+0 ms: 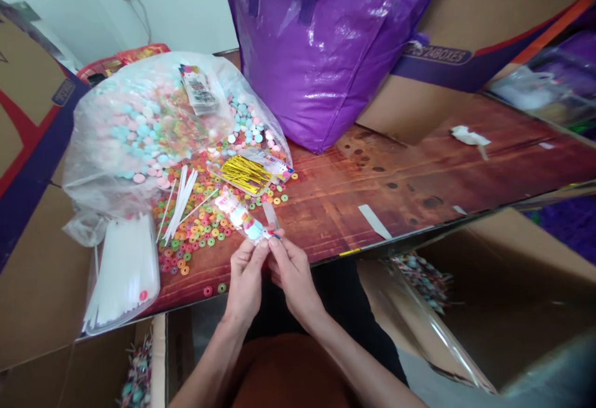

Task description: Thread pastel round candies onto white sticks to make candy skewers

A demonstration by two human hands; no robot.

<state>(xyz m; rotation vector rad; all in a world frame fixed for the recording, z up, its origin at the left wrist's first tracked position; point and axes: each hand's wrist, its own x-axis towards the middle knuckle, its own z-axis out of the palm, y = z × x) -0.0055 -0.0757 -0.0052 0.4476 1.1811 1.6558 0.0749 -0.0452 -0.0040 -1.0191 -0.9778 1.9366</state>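
Note:
My left hand [246, 271] and my right hand [291, 269] meet at the front edge of the wooden table [419, 178]. Both pinch the near end of a small clear packet of candy [239, 214] that slants up and to the left. Loose ring-shaped candies [200, 228] in many colours lie scattered around it. White sticks [179, 200] lie fanned out just left of the packet. A bundle of gold twist ties [244, 174] rests behind it.
A big clear bag of pastel candies [144, 122] fills the table's left. A pack of white sticks [123, 271] hangs over the front left edge. A purple bag [326, 54] and cardboard boxes [488, 17] stand behind. An open box with filled packets [421, 277] sits lower right.

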